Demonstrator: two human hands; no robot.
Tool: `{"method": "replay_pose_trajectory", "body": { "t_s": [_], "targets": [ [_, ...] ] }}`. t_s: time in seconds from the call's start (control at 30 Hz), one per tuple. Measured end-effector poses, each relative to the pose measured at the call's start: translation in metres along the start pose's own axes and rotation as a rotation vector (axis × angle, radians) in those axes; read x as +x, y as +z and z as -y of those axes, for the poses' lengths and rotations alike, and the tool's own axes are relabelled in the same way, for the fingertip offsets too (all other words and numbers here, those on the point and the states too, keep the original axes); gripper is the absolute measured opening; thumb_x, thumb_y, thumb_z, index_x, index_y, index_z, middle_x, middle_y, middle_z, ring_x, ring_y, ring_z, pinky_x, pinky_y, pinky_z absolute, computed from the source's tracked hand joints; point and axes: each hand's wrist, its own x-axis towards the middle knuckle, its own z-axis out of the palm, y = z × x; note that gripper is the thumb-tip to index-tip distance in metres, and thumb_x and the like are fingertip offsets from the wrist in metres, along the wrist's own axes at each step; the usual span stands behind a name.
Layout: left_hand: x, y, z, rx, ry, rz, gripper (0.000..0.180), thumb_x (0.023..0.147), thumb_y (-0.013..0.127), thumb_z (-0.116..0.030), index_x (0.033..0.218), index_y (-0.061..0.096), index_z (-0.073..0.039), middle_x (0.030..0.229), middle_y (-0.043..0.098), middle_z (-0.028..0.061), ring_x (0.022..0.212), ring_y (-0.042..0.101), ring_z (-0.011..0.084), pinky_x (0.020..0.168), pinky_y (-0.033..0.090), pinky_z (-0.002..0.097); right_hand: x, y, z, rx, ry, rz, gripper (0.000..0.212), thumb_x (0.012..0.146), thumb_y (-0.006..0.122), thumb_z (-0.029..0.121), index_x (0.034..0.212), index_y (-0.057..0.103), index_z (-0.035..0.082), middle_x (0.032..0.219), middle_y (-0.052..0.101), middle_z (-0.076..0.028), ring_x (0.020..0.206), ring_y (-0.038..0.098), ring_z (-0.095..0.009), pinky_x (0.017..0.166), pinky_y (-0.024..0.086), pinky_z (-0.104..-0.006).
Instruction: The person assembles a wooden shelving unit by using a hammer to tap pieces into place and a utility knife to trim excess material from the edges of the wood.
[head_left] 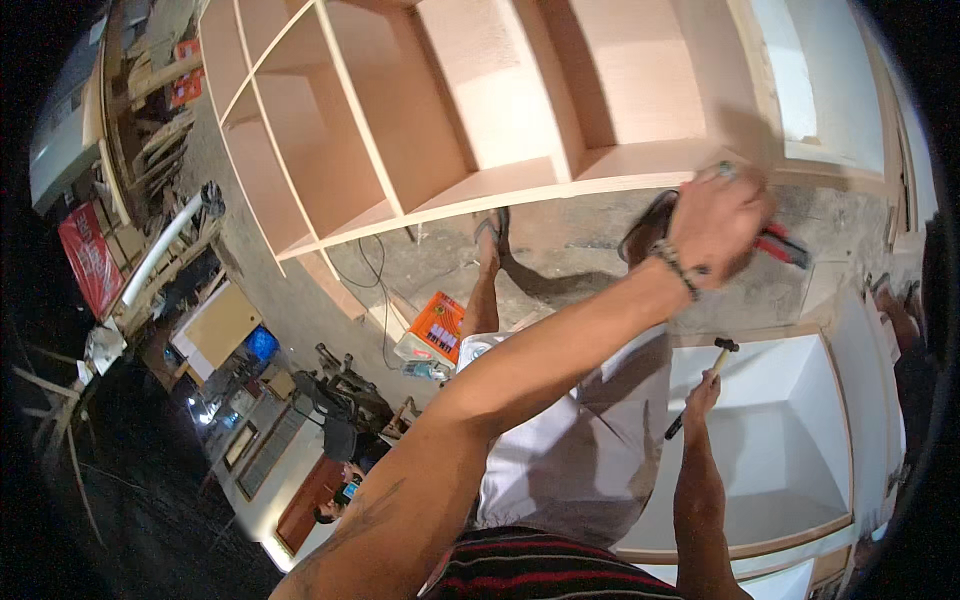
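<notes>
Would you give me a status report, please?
Right hand gripping hammer. Left hand, blurred, by cabinet edge, apparently gripping red-black tool. Orange box on floor.

The left arm [470,415] is bent, its forearm [575,350] slanting forward and well over to the right; the left hand [722,222] is curled and slightly blurred. The right forearm [700,500] reaches forward, the right hand [704,391] closed in a grip.
</notes>
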Motion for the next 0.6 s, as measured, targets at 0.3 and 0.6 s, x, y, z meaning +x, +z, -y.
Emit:
{"method": "replay_pose_trajectory", "body": {
  "t_s": [0.3, 0.6],
  "targets": [
    [-0.266, -0.275, 0.155, 0.262, -0.390, -0.187, 0.037, 0.064, 0.070, 0.010, 0.098, 0.071, -0.004, 0.083, 0.057, 0.0150, 0.079, 0.064, 0.0360, 0.070, 0.052, 0.0430, -0.126, 0.032, 0.174, 0.093, -0.184, -0.058, 0.036, 0.111, 0.043, 0.042, 0.109, 0.058, 0.010, 0.066, 0.036, 0.006, 0.046, 0.035, -0.004, 0.038, 0.027, -0.0220],
    [-0.467, -0.466, 0.232, 0.351, -0.541, -0.120, 0.045, 0.061, 0.067, 0.015, 0.101, 0.070, -0.005, 0.088, 0.060, 0.0139, 0.077, 0.063, 0.0353, 0.067, 0.052, 0.0422, -0.284, 0.190, 0.235, 0.135, -0.476, 0.048, 0.030, 0.110, 0.049, 0.038, 0.109, 0.061, 0.011, 0.060, 0.036, 0.009, 0.044, 0.033, -0.002, 0.037, 0.025, -0.0218]
  ]
}}
